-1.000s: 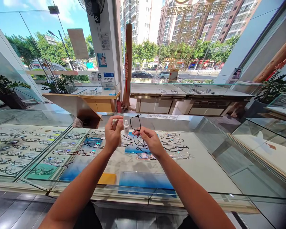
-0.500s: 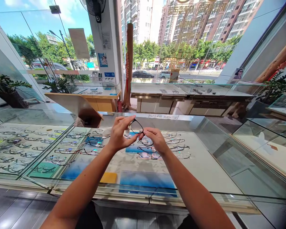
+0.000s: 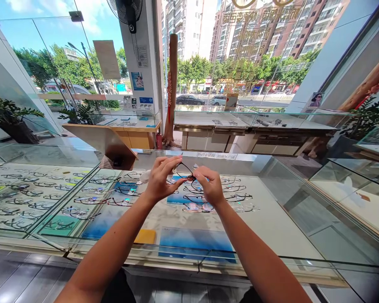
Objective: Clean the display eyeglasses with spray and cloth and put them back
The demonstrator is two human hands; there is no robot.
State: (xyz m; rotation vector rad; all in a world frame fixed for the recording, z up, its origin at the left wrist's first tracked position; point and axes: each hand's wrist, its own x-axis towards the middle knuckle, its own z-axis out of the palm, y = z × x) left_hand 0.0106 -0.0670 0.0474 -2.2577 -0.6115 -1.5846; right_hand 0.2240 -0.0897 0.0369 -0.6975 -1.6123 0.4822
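Note:
Both my hands hold a pair of black-framed glasses (image 3: 185,170) above a glass display counter (image 3: 271,219). My left hand (image 3: 162,178) pinches the left side of the frame between thumb and fingers. My right hand (image 3: 211,183) is closed on the right side. A white object (image 3: 145,175), only partly visible, lies on the glass just left of my left hand; I cannot make out what it is. Rows of glasses (image 3: 236,197) lie inside the case under my hands.
A second showcase (image 3: 28,189) full of glasses adjoins on the left. A tilted brown mirror stand (image 3: 109,145) sits at the counter's far left corner. More glass counters (image 3: 255,120) stand beyond, and another (image 3: 360,185) to the right. Potted plants (image 3: 9,115) flank the room.
My left hand held a small white bottle a second ago; it no longer holds it and has closed on the glasses' frame. The glasses have turned from upright to nearly level.

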